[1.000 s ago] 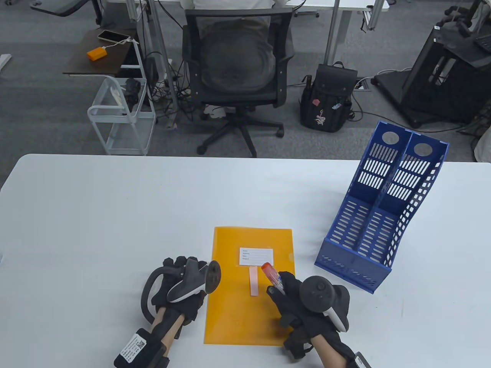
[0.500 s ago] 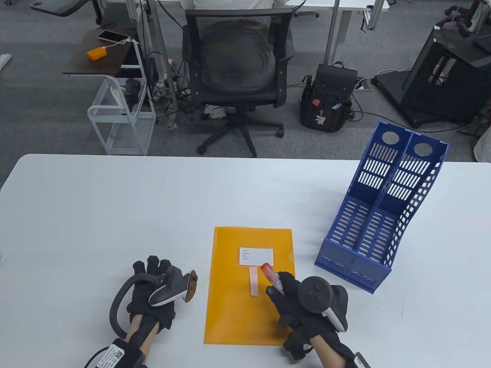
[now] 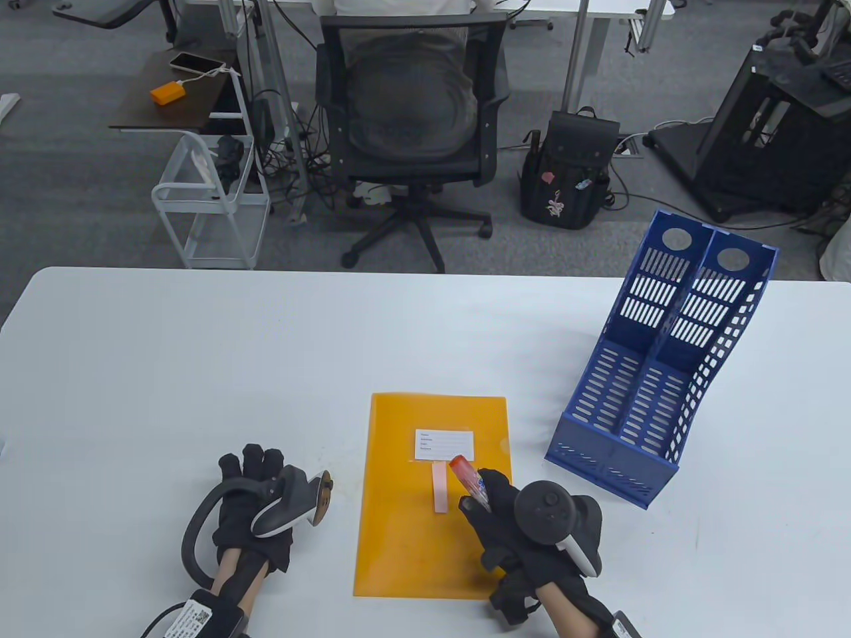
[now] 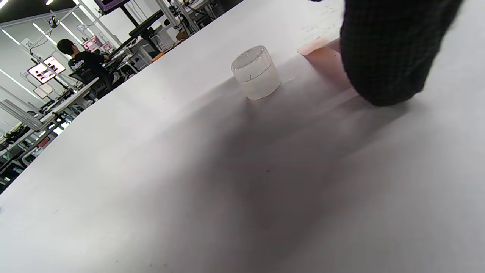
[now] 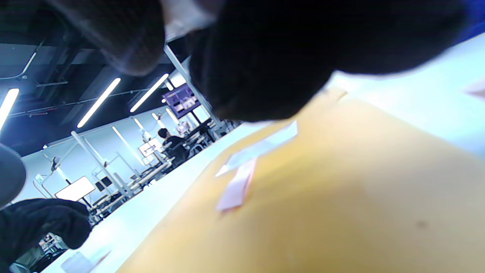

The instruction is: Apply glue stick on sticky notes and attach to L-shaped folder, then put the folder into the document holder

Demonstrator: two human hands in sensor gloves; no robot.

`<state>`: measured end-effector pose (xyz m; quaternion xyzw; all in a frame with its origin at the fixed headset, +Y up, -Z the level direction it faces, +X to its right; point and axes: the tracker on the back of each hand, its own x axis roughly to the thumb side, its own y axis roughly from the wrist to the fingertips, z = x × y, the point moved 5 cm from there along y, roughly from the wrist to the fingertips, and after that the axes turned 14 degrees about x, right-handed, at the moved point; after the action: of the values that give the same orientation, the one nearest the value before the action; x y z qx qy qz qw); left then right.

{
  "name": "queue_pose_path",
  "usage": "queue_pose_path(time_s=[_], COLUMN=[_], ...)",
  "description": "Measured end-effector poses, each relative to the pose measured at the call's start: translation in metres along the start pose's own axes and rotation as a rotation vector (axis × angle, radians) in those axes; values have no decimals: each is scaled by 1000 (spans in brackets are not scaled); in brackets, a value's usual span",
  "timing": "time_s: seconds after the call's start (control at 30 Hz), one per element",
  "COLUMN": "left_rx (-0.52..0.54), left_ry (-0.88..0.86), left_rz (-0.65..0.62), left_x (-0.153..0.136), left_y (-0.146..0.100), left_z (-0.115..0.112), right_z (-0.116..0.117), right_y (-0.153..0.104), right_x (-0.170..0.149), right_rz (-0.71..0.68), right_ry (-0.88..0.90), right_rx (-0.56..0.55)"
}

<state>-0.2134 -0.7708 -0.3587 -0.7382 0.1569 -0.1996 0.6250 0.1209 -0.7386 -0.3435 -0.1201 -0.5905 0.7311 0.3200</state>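
An orange L-shaped folder (image 3: 425, 538) lies flat at the table's front, a white label (image 3: 444, 444) on it. A pink sticky note (image 3: 440, 488) lies on the folder just below the label, also seen in the right wrist view (image 5: 237, 187). My right hand (image 3: 475, 497) grips a glue stick (image 3: 465, 476), its red end pointing up beside the note. My left hand (image 3: 256, 502) rests on the table left of the folder. In the left wrist view one fingertip (image 4: 382, 57) presses a pink sticky pad (image 4: 322, 57), next to a clear cap (image 4: 257, 72).
A blue two-slot document holder (image 3: 665, 372) stands at the right, tilted back, its open side facing the folder. Beyond the table's far edge are an office chair (image 3: 412, 133), a backpack (image 3: 568, 173) and a small white cart (image 3: 213, 199).
My left hand has slid left, away from the folder's edge, and settled on the table. The right hand and glue stick have barely moved.
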Motion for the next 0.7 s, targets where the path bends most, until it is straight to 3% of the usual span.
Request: queue_pose_path(time_s=[0.37,0.7], left_rx=[59,232], left_ry=[-61,-95], left_rz=[27,153], left_x=[-8,-17], left_y=[2,3], left_z=[3,13], right_z=[1,2], right_y=[0,0], right_x=[0,0], right_rz=[-1,-3], right_ry=[7,6], right_rx=[8,21])
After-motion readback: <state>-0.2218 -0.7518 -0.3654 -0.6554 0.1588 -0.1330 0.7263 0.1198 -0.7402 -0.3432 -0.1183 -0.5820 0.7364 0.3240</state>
